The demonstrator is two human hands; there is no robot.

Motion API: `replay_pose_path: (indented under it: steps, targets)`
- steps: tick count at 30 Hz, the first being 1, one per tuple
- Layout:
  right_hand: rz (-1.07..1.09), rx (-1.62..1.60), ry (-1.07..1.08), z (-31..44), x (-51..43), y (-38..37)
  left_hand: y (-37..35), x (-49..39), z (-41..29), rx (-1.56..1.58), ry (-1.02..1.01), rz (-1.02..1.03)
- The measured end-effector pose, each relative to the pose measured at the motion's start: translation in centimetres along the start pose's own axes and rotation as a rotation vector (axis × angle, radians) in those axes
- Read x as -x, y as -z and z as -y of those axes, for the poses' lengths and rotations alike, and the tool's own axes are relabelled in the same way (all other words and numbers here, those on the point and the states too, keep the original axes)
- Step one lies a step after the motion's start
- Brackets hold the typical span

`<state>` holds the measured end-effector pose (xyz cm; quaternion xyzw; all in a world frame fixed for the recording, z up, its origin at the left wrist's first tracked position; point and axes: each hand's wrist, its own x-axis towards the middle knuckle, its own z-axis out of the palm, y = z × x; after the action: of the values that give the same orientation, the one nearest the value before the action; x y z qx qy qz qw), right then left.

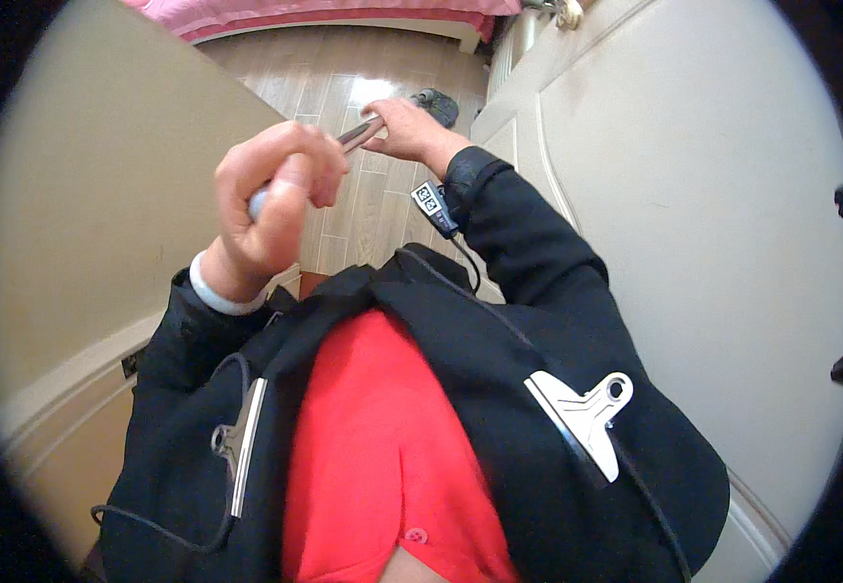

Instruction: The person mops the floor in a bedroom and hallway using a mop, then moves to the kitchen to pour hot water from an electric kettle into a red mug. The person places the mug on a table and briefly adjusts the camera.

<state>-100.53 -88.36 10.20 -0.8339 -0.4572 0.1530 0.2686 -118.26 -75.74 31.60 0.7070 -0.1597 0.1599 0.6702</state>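
My left hand (279,189) is closed in a fist around a tool, with a pale blue part, perhaps its handle, showing between the fingers. From that fist a shiny metal rod (360,135) runs up and to the right. The thumb and fingers of my right hand (410,131) hold the rod's far end. What lies at its tip is hidden by the fingers. A small black device (434,208) with printed codes hangs on a cable at my right cuff.
A pale wall (130,160) rises on the left, and a white panelled door (669,204) on the right. Wood-look tiles (356,218) cover the floor between them. Beyond my right hand lies a dark object (439,106). A bed with pink covers (349,11) stands at the top.
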Motion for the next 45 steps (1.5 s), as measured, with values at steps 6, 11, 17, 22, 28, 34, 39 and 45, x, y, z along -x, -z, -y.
replay_pose_path:
  steps: [6, 11, 17, 22, 28, 34, 39, 45]
  targets:
    - [0.113, -0.123, 0.003, 16.7, -0.4, -5.4, 8.7, 10.8, -11.9, -0.011, 0.012, -0.137]
    - [0.191, -0.254, -0.008, 26.0, 11.5, -9.3, 3.7, 22.7, -19.9, 0.069, 0.031, -0.344]
    - [0.347, -0.487, 0.089, 56.0, 11.2, -20.1, 21.6, 37.7, -40.8, 0.079, -0.002, -0.216]
    - [0.429, -0.298, 0.192, 70.0, 10.7, -24.5, 30.8, 46.9, -49.3, -0.112, -0.069, 0.002]
    - [0.265, -0.141, 0.052, 69.8, 9.0, -27.0, 33.7, 49.5, -48.1, -0.281, 0.083, 0.330]
    - [-0.021, -0.136, 0.169, 64.2, 6.1, -29.3, 32.2, 51.6, -43.4, -0.337, 0.210, 0.167]
    - [0.000, -0.147, 0.176, 66.5, 6.2, -27.9, 30.0, 51.8, -46.6, -0.311, 0.202, -0.048]
    - [0.221, -0.245, 0.197, 73.4, 8.5, -23.3, 30.4, 50.1, -55.3, -0.381, 0.205, -0.037]
